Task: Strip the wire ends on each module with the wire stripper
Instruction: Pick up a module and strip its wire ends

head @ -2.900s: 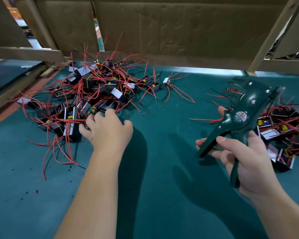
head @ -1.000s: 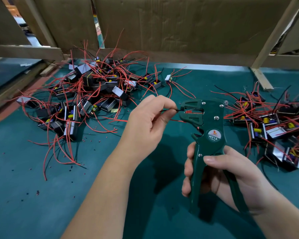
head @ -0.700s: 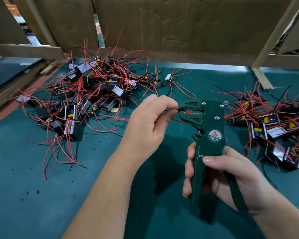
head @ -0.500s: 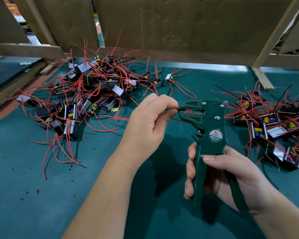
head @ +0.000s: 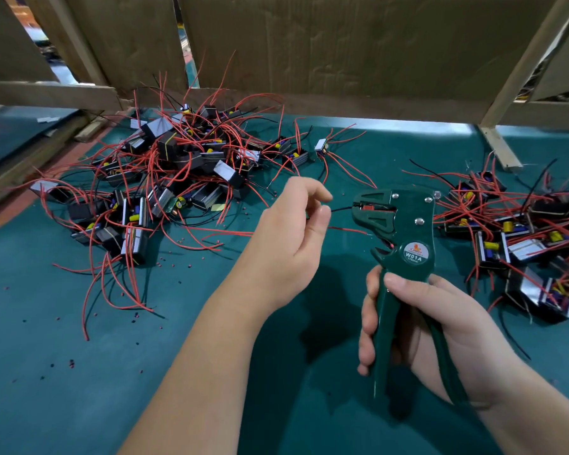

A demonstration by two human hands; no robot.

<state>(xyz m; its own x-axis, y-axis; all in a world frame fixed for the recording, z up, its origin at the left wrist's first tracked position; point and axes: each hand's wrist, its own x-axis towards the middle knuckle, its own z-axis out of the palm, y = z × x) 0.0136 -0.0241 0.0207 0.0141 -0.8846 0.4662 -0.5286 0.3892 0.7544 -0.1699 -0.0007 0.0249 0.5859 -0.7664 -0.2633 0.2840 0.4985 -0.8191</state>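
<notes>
Green steel and plastic fill my right hand (head: pixel 440 326): the one wire stripper (head: pixel 404 238) stands upright, and my fingers are curled round both handles. Its head faces left, toward my left hand (head: pixel 293 238).

Head view, counted: two hands, one tool and two heaps of modules on the teal mat (head: pixel 79 389). The larger heap (head: pixel 178 178) lies far left, and the smaller heap (head: pixel 523 238) lies right of the stripper. Single modules are too tangled in red leads to number.

My left thumb and forefinger seem to pinch a black wire (head: pixel 340 209), though the contact is partly hidden. That wire runs level from my fingertips into the stripper's jaws, where a red piece shows. A red wire (head: pixel 345 229) passes just below it, from under my palm toward the tool's neck.

Half a second ago my left fingertips were right against the jaws. Now they sit apart from them, with a bare stretch of black wire between. The stripper has barely shifted.
</notes>
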